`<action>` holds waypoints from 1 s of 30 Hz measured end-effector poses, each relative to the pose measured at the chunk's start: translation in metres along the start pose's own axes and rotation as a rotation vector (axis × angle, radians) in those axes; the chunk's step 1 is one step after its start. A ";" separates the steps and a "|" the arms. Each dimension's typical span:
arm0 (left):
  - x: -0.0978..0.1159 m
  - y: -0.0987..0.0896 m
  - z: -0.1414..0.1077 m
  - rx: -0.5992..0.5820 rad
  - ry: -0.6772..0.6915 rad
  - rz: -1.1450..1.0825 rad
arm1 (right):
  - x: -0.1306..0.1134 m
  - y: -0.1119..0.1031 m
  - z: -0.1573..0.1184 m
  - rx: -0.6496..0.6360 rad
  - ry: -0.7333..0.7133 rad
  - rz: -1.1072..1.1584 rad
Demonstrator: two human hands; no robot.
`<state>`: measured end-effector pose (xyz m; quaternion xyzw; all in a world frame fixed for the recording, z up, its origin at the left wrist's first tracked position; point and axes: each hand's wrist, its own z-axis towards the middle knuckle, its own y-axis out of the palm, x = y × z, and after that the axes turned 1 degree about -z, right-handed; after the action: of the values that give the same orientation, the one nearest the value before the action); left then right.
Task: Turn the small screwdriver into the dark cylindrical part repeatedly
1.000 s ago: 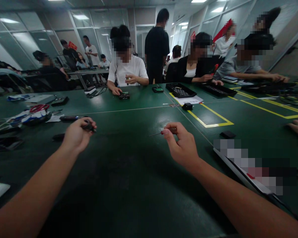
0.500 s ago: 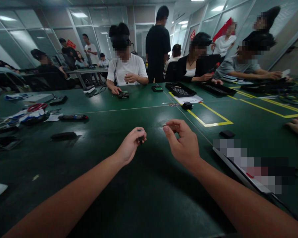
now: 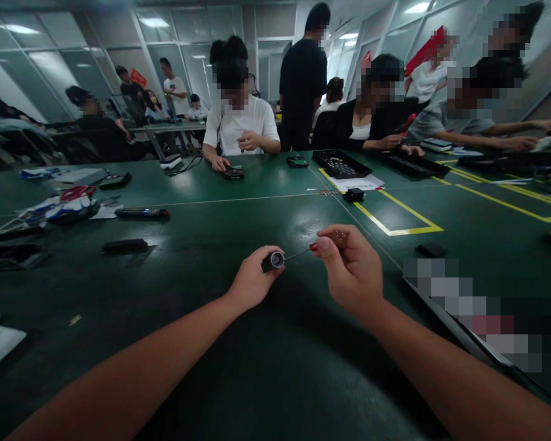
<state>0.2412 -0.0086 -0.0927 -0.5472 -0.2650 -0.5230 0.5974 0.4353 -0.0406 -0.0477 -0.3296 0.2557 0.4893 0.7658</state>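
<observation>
Pinched in the fingers of my left hand (image 3: 258, 277) is a small round dark part (image 3: 277, 260) with a lighter rim, its circular face turned up toward the camera. My right hand (image 3: 352, 263) grips a thin tool (image 3: 297, 254) by its red end. The thin shaft points left, and its tip is at the rim of the round part; whether it touches is too small to tell. Both hands are above the green table (image 3: 275, 367).
Across the table a person in a white shirt handles a small device (image 3: 234, 172). Black trays (image 3: 341, 164), a small black block (image 3: 353, 195) and yellow tape lie beyond my hands. A marker (image 3: 142, 212) and cables are left; a pixelated flat item (image 3: 477, 318) is right.
My left hand has turned the round part so its face shows. The tool's tip has come to its rim, and the red end now shows. The view has shifted slightly.
</observation>
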 end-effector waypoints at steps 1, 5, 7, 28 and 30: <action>0.000 0.000 0.000 0.000 0.002 0.008 | 0.001 0.001 -0.001 -0.019 0.004 0.012; -0.002 0.000 0.000 0.005 0.017 0.005 | 0.004 0.003 -0.001 -0.044 0.004 -0.012; -0.003 0.001 0.000 0.008 0.031 -0.009 | 0.003 0.003 0.000 -0.044 -0.009 -0.052; -0.010 0.001 0.001 -0.011 0.032 -0.116 | 0.000 0.003 0.003 -0.183 0.039 -0.082; -0.012 0.001 0.001 0.009 0.031 -0.111 | 0.000 0.002 0.001 -0.258 0.039 -0.022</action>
<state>0.2387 -0.0036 -0.1029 -0.5208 -0.2880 -0.5623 0.5741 0.4332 -0.0391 -0.0474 -0.4378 0.2019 0.5033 0.7171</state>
